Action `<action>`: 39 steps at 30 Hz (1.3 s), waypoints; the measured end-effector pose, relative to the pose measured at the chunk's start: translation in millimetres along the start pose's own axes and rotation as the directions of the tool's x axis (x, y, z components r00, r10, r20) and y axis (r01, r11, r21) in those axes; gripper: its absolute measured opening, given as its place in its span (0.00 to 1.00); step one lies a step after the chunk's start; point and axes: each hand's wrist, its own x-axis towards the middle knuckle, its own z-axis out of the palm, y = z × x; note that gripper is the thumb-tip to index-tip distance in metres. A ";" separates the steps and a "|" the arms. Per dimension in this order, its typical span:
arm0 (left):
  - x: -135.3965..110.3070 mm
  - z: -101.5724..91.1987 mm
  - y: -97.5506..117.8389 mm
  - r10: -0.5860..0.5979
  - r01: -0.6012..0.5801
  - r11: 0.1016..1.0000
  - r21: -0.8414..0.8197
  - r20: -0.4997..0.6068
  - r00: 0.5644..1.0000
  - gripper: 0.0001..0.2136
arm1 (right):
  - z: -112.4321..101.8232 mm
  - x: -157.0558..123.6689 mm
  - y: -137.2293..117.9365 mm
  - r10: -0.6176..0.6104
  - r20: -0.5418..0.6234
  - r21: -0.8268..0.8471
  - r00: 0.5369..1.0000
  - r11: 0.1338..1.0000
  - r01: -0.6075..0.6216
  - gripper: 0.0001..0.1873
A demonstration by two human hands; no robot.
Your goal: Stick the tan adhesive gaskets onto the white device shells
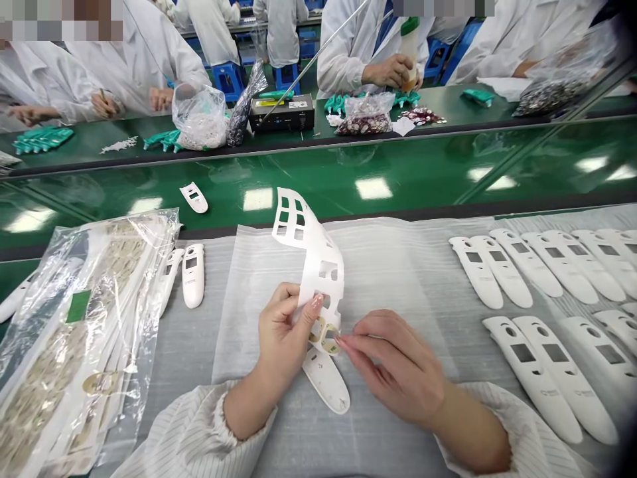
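- left hand [286,335]: fingers closed on the left edge of a white cut-out sheet [318,249], thumb on top, nail near the lower windows
- right hand [393,368]: fingers [351,340] together and stretched out, tips at the sheet's lower end; cannot tell whether they pinch it or only touch
- white cut-out sheet: held up between both hands, near middle of the bench, bowed, upper end curling away to the far side; rows of square windows
- tan patches [318,330]: on the sheet's lower end, right by the right fingertips
- handling: grip stays on the sheet's edge, palms clear of the tan patches, bow kept loose, no crease visible
- white plastic casing [326,380]: lies just below the sheet, under the hands, on a thin white liner [249,299]
- right of the hands: white casings [502,272] in close rows, windows up
- left: clear plastic bag [84,332] holding stacked sheets; two more casings [193,275] beside it
- far: one casing [194,198] on a green belt [323,179]; beyond it, co-workers in white coats, one hand around a bottle [409,53]
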 end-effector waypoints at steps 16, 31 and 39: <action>5.4 -8.8 -1.7 0.324 -0.280 0.892 0.354 -0.070 0.943 0.09 | -1.2 0.9 -7.4 0.166 0.082 0.321 0.983 0.929 -0.184 0.13; 31.2 -32.3 -8.7 0.124 -0.019 0.951 0.308 -0.326 0.937 0.12 | 28.3 -18.3 3.6 0.380 0.376 0.123 0.845 0.883 -0.453 0.34; 37.0 -41.6 -11.0 -0.060 0.118 0.976 0.185 -0.291 0.955 0.15 | 14.3 -6.6 8.8 0.498 0.310 0.279 0.810 0.767 -0.578 0.28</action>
